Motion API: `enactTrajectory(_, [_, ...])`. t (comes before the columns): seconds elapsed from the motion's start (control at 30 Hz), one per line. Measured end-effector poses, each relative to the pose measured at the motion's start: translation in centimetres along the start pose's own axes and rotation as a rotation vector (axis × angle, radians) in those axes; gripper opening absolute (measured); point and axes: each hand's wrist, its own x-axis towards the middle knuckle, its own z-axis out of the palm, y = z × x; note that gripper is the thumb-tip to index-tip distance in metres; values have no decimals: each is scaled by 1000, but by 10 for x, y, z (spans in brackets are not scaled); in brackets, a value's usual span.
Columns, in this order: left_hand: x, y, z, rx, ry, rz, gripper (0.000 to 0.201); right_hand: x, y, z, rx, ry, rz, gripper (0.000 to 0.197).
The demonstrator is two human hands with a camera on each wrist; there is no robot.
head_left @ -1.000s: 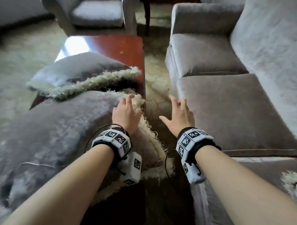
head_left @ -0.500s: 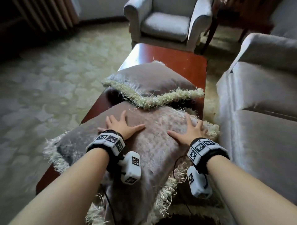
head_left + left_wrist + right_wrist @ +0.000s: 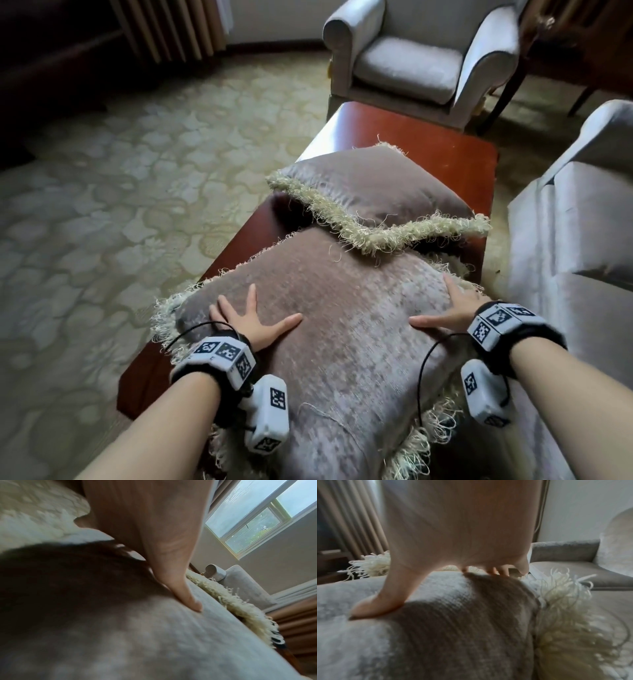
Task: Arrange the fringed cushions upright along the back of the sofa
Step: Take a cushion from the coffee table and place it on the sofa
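Two grey-brown cushions with cream fringe lie flat on a red-brown coffee table. The near cushion is large and overlaps the table's near end. The far cushion lies behind it, its fringed edge resting over the near one. My left hand lies flat on the near cushion's left part, fingers spread. My right hand lies flat near its right edge, thumb pointing inward. In the wrist views, the left thumb and the right thumb press into the fabric. The grey sofa stands at the right with no cushion on its visible part.
A grey armchair stands beyond the table's far end. Patterned carpet spreads to the left. Curtains hang at the back left. A narrow gap separates the table from the sofa.
The view has swung left from the sofa to the table. My right hand moved from the gap by the sofa onto the near cushion, and both hands have spread apart to its two sides.
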Motion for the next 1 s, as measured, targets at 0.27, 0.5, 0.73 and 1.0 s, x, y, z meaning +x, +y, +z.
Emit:
enactTrajectory(0.27, [-17,-40,27,-278,-56,-262,138,-15,-4,-11,-5,-134,-166,137])
enactTrajectory(0.5, [-20,-51,33,-415,-78,-287,129,12,-15,-2,-5,16,-319,154])
enactTrajectory(0.73, [-9,-56,43,-488,-80,-276,129,30,-32,-10,56,0,-337,141])
enactTrajectory(1.0, [1,-64,51,-662,-107,-275,124,37,-40,-8,191,-139,-357,131])
